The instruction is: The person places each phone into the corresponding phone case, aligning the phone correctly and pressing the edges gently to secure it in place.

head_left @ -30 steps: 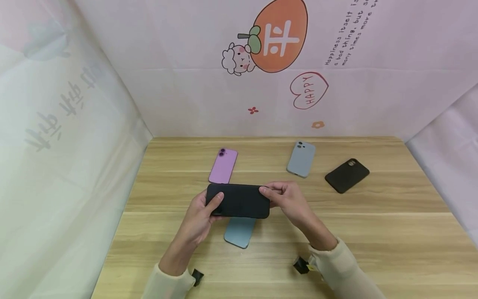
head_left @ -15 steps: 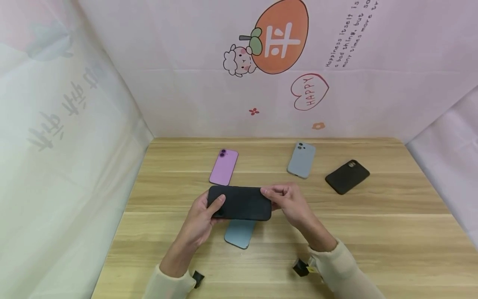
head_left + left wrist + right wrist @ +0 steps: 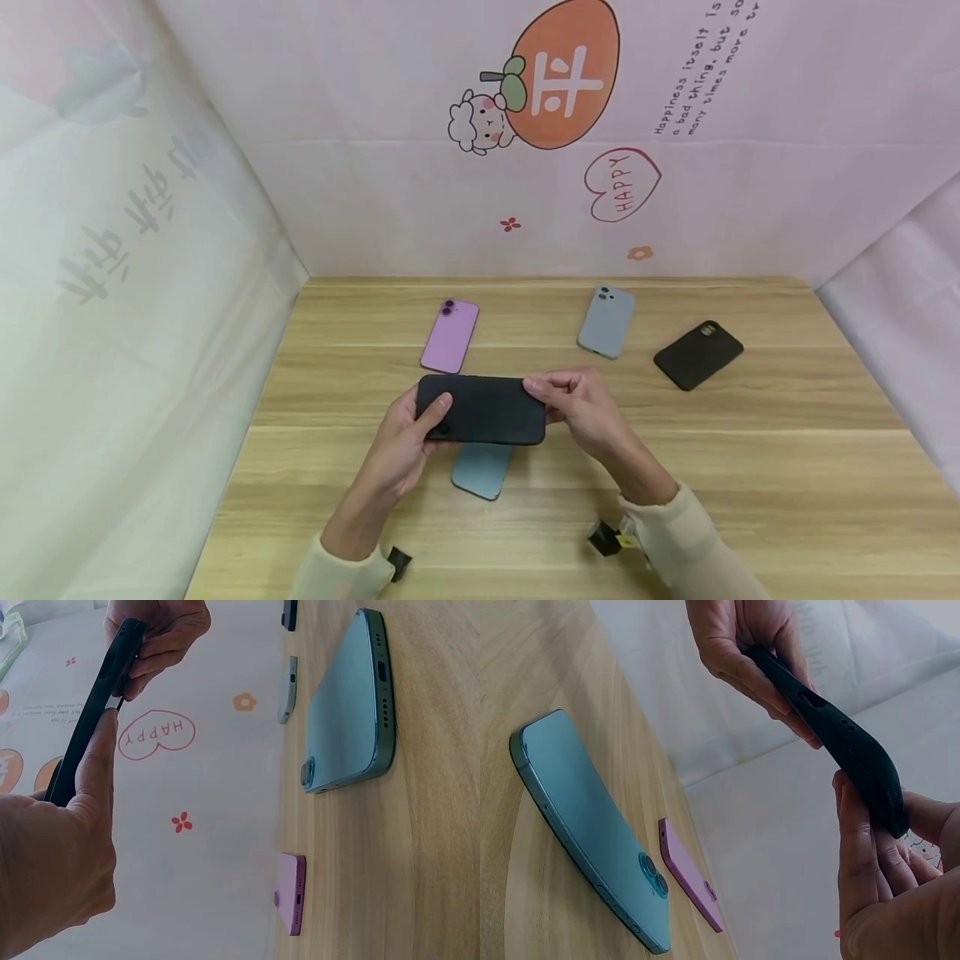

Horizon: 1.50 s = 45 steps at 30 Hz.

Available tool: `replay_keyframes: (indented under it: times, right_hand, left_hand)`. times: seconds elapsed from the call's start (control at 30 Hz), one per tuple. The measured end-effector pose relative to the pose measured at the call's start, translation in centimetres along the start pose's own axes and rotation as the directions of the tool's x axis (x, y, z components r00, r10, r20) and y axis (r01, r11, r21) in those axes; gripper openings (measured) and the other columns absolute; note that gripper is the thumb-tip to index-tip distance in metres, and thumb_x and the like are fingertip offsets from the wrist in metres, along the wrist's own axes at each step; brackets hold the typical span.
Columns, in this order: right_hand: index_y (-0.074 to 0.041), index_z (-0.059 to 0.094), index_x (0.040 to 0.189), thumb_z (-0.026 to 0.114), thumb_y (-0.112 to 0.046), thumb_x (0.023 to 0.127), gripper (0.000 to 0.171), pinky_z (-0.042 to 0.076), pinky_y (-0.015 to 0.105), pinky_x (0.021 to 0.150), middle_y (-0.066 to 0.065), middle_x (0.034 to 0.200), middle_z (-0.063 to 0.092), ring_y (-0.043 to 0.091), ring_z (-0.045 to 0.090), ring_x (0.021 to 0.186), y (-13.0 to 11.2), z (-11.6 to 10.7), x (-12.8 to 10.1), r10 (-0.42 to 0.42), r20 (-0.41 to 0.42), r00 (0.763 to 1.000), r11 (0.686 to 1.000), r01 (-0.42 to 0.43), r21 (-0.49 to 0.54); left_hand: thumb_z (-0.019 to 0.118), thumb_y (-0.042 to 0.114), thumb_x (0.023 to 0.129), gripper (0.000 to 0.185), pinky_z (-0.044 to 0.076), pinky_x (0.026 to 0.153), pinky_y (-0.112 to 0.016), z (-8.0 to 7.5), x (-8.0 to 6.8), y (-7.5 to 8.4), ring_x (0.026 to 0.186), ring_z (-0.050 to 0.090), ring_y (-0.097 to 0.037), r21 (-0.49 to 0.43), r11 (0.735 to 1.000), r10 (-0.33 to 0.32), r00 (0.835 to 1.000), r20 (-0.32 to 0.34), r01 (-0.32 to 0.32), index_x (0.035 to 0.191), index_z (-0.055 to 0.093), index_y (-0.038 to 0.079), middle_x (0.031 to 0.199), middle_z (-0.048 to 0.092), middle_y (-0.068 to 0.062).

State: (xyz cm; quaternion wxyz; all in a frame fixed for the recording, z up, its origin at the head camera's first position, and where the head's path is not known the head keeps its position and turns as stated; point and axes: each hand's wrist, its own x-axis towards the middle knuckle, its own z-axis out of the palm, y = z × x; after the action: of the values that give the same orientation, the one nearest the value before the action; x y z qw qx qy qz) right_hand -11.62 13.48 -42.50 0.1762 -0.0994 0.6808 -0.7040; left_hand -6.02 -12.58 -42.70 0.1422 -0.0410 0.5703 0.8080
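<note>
Both hands hold a black phone case [image 3: 487,410] level above the table, its long side running left to right. My left hand [image 3: 397,446] grips the left end, thumb lying across the upper face. At the right end, my right hand [image 3: 585,408] pinches the corner between thumb and fingers. Cutouts along the edge of the case show in the right wrist view [image 3: 847,742]; whether a phone sits inside I cannot tell. Below it a teal phone [image 3: 482,473] lies back up on the table, partly hidden by the case in the head view.
Behind the hands lies a purple phone [image 3: 450,337]. Further right are a light grey-blue phone [image 3: 606,323] and a second black phone case [image 3: 697,357] with a camera cutout. Printed white cloth [image 3: 375,200] walls in the back and sides of the wooden table [image 3: 750,467].
The held case has shifted very slightly toward the person, uncovering the lower end of the purple phone. Both hands keep the same hold, and the things on the table stay put.
</note>
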Motion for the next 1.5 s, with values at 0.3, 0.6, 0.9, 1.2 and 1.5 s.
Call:
replay_keyframes:
  times: [0.3, 0.6, 0.9, 1.2, 1.5]
  right_hand:
    - [0.016, 0.073, 0.114, 0.066, -0.008, 0.105, 0.027, 0.064, 0.031, 0.068, 0.003, 0.091, 0.078, 0.011, 0.073, 0.075, -0.2, 0.2, -0.2, 0.035, -0.019, 0.999, 0.998, -0.036, -0.046]
    - [0.006, 0.073, 0.103, 0.069, -0.016, 0.104, 0.023, 0.064, 0.033, 0.075, 0.001, 0.087, 0.075, 0.012, 0.070, 0.078, -0.2, 0.5, -0.4, 0.074, -0.030, 0.997, 0.995, -0.076, -0.061]
    - [0.008, 0.074, 0.108, 0.072, -0.019, 0.102, 0.027, 0.065, 0.034, 0.077, 0.007, 0.091, 0.078, 0.016, 0.075, 0.079, 0.0, 0.8, -0.7, 0.113, -0.009, 0.994, 0.988, -0.113, -0.108]
    - [0.010, 0.073, 0.116, 0.071, -0.020, 0.103, 0.033, 0.064, 0.048, 0.084, 0.014, 0.098, 0.080, 0.024, 0.079, 0.084, 0.5, 0.8, -1.0, 0.135, 0.095, 0.986, 0.988, -0.126, -0.090]
    - [0.013, 0.070, 0.110, 0.071, -0.018, 0.104, 0.032, 0.064, 0.049, 0.083, 0.026, 0.097, 0.078, 0.042, 0.078, 0.091, 1.0, 0.7, -1.2, 0.125, 0.155, 0.980, 0.991, -0.116, -0.069]
  left_hand:
    - [0.050, 0.008, 0.112, 0.035, 0.063, 0.088, -0.042, 0.0, -0.1, -0.1, 0.111, 0.070, -0.025, -0.012, 1.000, 0.011, 1.000, -0.017, -0.011, 0.144, 0.048, -0.006, 0.133, 0.061, -0.021]
    - [0.051, 0.008, 0.112, 0.034, 0.064, 0.084, -0.039, 0.0, -0.1, -0.2, 0.107, 0.071, -0.024, -0.029, 0.999, 0.018, 0.999, -0.049, -0.019, 0.143, 0.050, -0.006, 0.129, 0.063, -0.019]
    - [0.051, 0.009, 0.112, 0.034, 0.063, 0.083, -0.035, -0.1, -0.1, -0.1, 0.110, 0.069, -0.025, -0.040, 0.999, 0.017, 0.997, -0.072, -0.020, 0.143, 0.049, -0.005, 0.133, 0.058, -0.023]
    - [0.050, 0.008, 0.112, 0.035, 0.063, 0.084, -0.035, -0.2, -0.2, -0.1, 0.110, 0.070, -0.024, -0.051, 0.998, 0.022, 0.997, -0.079, -0.026, 0.145, 0.048, -0.006, 0.133, 0.058, -0.024]
    - [0.049, 0.007, 0.113, 0.037, 0.063, 0.087, -0.036, -0.2, 0.0, -0.1, 0.113, 0.069, -0.024, -0.064, 0.998, 0.021, 0.997, -0.080, -0.026, 0.147, 0.047, -0.005, 0.136, 0.056, -0.024]
